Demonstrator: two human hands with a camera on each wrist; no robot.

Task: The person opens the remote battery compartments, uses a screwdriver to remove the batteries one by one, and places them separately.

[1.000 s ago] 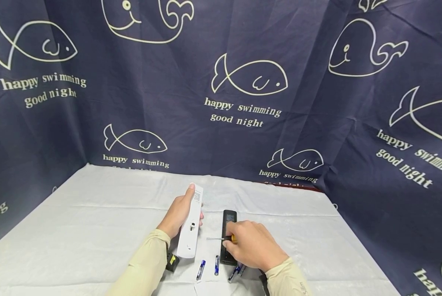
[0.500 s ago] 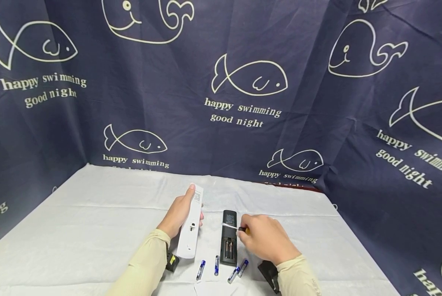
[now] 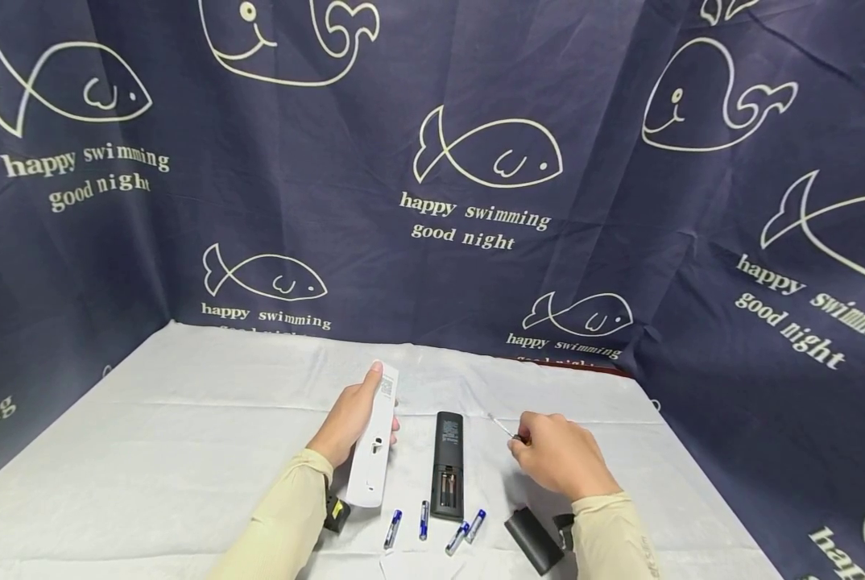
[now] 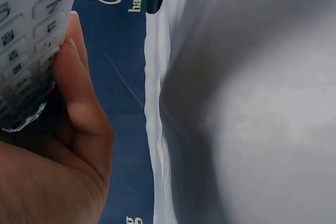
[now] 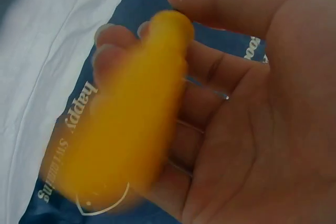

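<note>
My left hand (image 3: 347, 420) grips a long white remote control (image 3: 373, 451), its back side up in the head view. The left wrist view catches its button side (image 4: 31, 40), with fingers wrapped at its edge. In my right hand (image 3: 559, 455) is a screwdriver (image 3: 503, 425), its thin shaft pointing up and left above the cloth. Its yellow handle (image 5: 126, 114) looks blurred in the right wrist view, pinched between thumb and fingers. Between the hands a black remote control (image 3: 449, 443) lies face down. Its battery compartment (image 3: 448, 488) is uncovered, with slim shapes inside.
Several blue batteries (image 3: 424, 520) lie loose near the black remote. A white flat piece (image 3: 411, 566) is partly cut off at the bottom edge. A black box-like object (image 3: 534, 540) sits by the right wrist. White cloth (image 3: 222, 403) covers the table; a dark blue fish-print curtain (image 3: 367, 201) surrounds it.
My right hand, with the screwdriver, has moved right and away from above the black remote, uncovering its battery compartment. The left hand and white remote have stayed in place.
</note>
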